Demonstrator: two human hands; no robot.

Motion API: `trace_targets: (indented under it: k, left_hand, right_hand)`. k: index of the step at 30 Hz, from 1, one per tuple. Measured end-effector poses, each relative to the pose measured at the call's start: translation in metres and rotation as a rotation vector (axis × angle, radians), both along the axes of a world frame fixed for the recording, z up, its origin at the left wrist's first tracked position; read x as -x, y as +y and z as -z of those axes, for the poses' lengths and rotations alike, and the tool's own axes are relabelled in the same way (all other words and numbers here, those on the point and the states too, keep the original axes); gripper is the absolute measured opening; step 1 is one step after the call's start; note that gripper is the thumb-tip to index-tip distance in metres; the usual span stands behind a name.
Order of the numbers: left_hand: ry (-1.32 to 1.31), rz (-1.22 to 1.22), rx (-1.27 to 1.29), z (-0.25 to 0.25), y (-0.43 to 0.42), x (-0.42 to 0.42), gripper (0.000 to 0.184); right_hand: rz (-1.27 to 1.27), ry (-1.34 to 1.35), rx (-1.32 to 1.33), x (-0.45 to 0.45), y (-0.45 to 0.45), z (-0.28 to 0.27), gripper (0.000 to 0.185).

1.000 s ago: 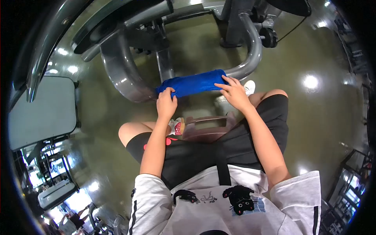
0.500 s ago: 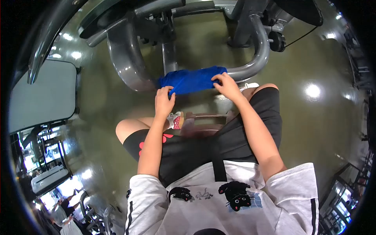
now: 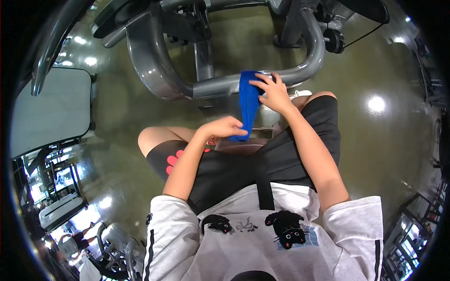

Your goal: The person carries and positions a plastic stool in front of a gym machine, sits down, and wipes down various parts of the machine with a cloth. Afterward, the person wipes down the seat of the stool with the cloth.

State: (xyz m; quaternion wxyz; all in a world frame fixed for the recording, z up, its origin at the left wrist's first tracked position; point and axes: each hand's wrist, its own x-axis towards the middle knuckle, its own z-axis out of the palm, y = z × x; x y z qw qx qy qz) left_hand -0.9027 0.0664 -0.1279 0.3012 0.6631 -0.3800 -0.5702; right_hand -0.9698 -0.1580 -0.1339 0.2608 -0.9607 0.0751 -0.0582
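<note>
A blue cloth (image 3: 248, 100) hangs as a narrow folded strip from the grey tube (image 3: 215, 87) of a gym machine down toward my lap. My left hand (image 3: 224, 127) is closed on its lower end, thumb on top. At the upper end, my right hand (image 3: 276, 93) touches the cloth's right edge beside the tube. Its fingers are spread and lie partly over the cloth, not wrapped round it. The left stretch of the tube shows bare metal.
Under me is a low brownish stool (image 3: 241, 146), between my bent legs. A pale padded board (image 3: 54, 110) stands to the left. The machine's curved frame (image 3: 150, 61) rises ahead, with a black roller (image 3: 333, 41) at right. A person (image 3: 77, 241) is at lower left.
The cloth was spread wide along the tube and is now folded into an upright strip. My left hand moved right and toward me with its end; my right hand's fingers spread.
</note>
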Motion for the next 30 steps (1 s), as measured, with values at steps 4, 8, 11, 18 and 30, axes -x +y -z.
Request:
trace_targets:
  k: [4,8,11,18,30]
  left_hand:
    - [-0.286,0.347,0.160,-0.008,-0.007,0.015,0.034]
    - [-0.141,0.275,0.168,0.007,0.008,0.015,0.033]
    - [-0.076,0.225,0.067,-0.019,0.014,0.008,0.033]
    - [0.329,-0.282,-0.033,-0.051,0.032,-0.017,0.056]
    - [-0.066,-0.995,0.119,0.008,0.038,-0.061,0.029]
  right_hand:
    - [-0.169,0.059,-0.050,0.004,0.008,-0.003,0.025]
    - [-0.416,0.557,0.170,0.014,0.027,-0.023,0.033]
    - [-0.492,0.823,-0.064,0.017,0.043,0.008,0.045]
    - [-0.877,0.965,-0.795,0.029,0.078,0.009,0.070]
    - [-1.220,0.599,-0.285,-0.004,0.123,0.057,0.048]
